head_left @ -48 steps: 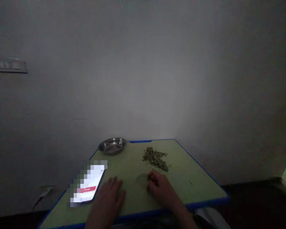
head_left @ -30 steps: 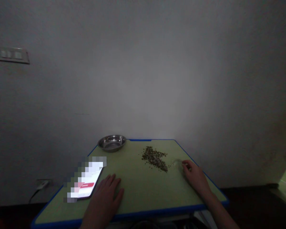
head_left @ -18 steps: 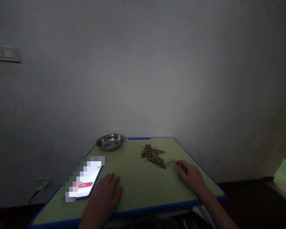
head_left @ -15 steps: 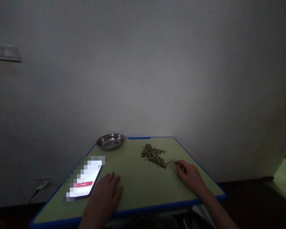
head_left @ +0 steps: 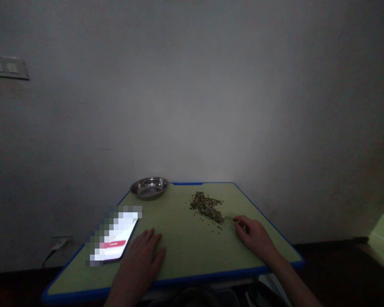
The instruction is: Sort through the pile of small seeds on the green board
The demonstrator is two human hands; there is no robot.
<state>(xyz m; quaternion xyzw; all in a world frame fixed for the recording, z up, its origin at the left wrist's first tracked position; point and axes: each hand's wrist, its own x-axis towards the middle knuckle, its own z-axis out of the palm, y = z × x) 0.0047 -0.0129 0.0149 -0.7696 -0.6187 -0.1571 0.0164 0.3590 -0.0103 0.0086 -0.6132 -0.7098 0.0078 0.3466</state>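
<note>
A pile of small dark green-brown grains point(head_left: 206, 206) lies on a green table with a blue rim point(head_left: 192, 251). My right hand point(head_left: 254, 235) rests on the table just right of the pile, fingers curled, fingertips pinched at the pile's near edge on something too small to name. My left hand point(head_left: 141, 264) lies flat on the table, fingers stretched out, holding nothing, beside a lit phone point(head_left: 115, 239). A steel bowl point(head_left: 149, 188) stands at the far left corner.
A plain grey wall point(head_left: 192, 94) rises right behind the table. A switch plate point(head_left: 7, 68) hangs at upper left. A cable and plug point(head_left: 57, 246) lie on the dark floor to the left. The room is dim.
My right hand went from the table's middle out to the right side, then crept back left to the pile's edge. A few grains now lie loose near it. My left hand stayed flat.
</note>
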